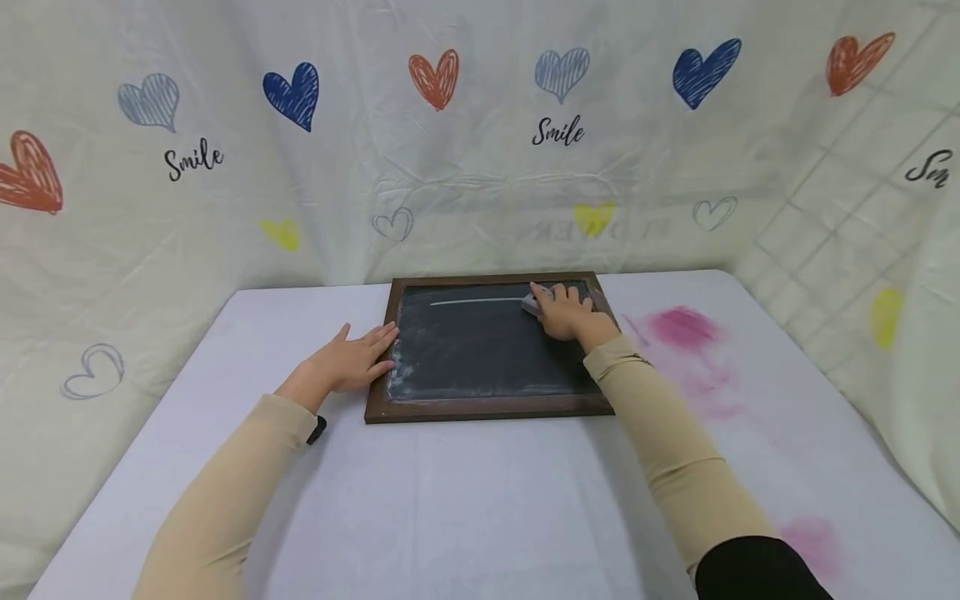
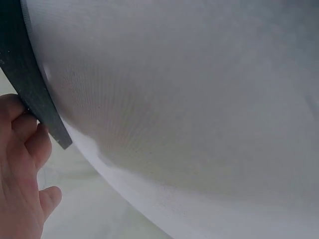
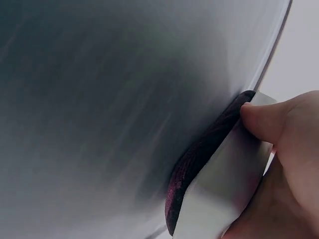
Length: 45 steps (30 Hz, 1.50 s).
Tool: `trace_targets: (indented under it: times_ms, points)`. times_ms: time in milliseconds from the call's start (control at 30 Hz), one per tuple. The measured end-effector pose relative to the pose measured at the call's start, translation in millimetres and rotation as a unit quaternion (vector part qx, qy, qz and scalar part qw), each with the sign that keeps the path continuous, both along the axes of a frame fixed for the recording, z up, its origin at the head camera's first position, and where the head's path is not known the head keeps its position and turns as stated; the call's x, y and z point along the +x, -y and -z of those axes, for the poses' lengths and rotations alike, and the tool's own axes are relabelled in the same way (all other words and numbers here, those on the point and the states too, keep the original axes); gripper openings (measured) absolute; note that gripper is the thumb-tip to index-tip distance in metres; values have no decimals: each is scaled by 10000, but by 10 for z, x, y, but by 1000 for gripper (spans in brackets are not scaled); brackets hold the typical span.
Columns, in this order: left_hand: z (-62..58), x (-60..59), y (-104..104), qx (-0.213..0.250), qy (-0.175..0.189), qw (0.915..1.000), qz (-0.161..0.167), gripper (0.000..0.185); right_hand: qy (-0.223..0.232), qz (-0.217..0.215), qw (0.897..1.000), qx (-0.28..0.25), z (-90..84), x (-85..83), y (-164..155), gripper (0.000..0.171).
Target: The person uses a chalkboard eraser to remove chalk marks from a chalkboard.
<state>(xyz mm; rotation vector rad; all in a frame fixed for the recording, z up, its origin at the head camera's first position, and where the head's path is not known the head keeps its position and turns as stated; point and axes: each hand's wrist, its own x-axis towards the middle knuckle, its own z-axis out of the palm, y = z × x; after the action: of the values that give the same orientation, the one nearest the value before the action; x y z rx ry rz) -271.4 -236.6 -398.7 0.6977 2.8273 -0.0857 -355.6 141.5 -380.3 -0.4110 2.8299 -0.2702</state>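
A small chalkboard (image 1: 480, 350) with a brown wooden frame lies on the white table. Chalk smears cloud its dark surface, and a white chalk line (image 1: 480, 300) runs across the upper part. My right hand (image 1: 566, 315) grips a board eraser (image 1: 531, 305) near the board's upper right. In the right wrist view the eraser (image 3: 219, 184) has a pale body and a dark felt pad against the board, with the thumb on its side. My left hand (image 1: 352, 357) rests with spread fingers on the left edge of the frame; the left wrist view shows its fingers at the frame's side (image 2: 30, 74).
Pink smudges (image 1: 684, 328) mark the white tablecloth (image 1: 465, 500) right of the board, with another (image 1: 813, 542) nearer the front right. A white curtain (image 1: 480, 167) printed with hearts and "Smile" hangs behind the table and along its sides.
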Motion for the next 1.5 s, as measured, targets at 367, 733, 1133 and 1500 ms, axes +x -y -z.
trace_targets:
  times_ms: [367, 733, 1133, 1500]
  points:
    - [26, -47, -34, -21, 53, 10000, -55, 72, 12, -697, 9975, 153, -25, 195, 776, 64]
    - [1, -48, -26, -25, 53, 9999, -120, 71, -133, -2094, 9751, 720, -33, 524, 1136, 68]
    - [17, -40, 0, -15, 110, 9998, -175, 72, -343, -2665, 9593, 868, -42, 668, 1089, 66]
    - [15, -37, 0, -54, 100, 9998, -145, 72, -369, -1743, 9831, 415, -6, 254, 319, 67]
